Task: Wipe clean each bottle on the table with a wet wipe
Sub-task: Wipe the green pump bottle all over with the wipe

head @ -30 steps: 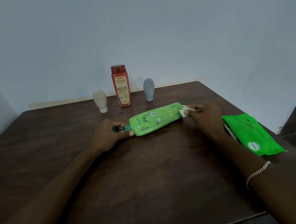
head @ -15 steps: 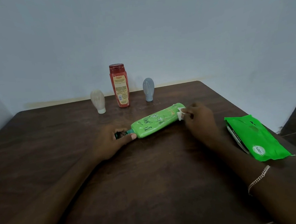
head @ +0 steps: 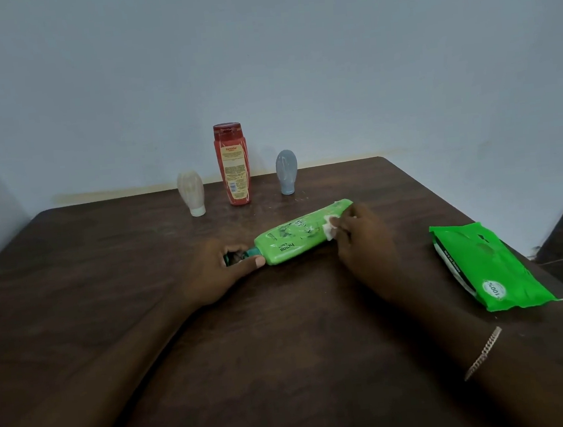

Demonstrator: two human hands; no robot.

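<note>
Left forearm: enters from the bottom left corner, cut off by the picture's edge.
Left hand (head: pixel 217 271): fingers curl round the bottle's cap, and the thumb lies straight along the near side with its tip at the bottle's shoulder.
Cream upside-down squeeze bottle (head: pixel 191 193): stands on its white cap at the far side of the dark brown wooden table (head: pixel 286 350), apart from the hands.
Teal cap (head: pixel 239 255): mostly hidden inside the left hand; only a sliver shows.
Tall red plastic bottle (head: pixel 232 164): upright just right of the cream one; its label print is too small to read.
Bright green plastic bottle (head: pixel 296 237): lies on its side mid-table, cap to the left and base angled away to the right; the base end is partly covered by the right hand.
Grey-blue upside-down squeeze bottle (head: pixel 287 171): stands on its cap behind the green bottle, not touching it.
White wet wipe (head: pixel 329 227): a small crumpled piece, largely hidden under the fingers, pressed on the green bottle's upper face.
Right hand (head: pixel 361 240): fingers bent, pinching the wipe against the bottle near its base.
Thin metal bracelet (head: pixel 482 354): on the right forearm, partly hidden round the arm.
Flat green wipes pack (head: pixel 484 266): lies at the table's right edge, well apart from the bottles; only "100%" is legible.
</note>
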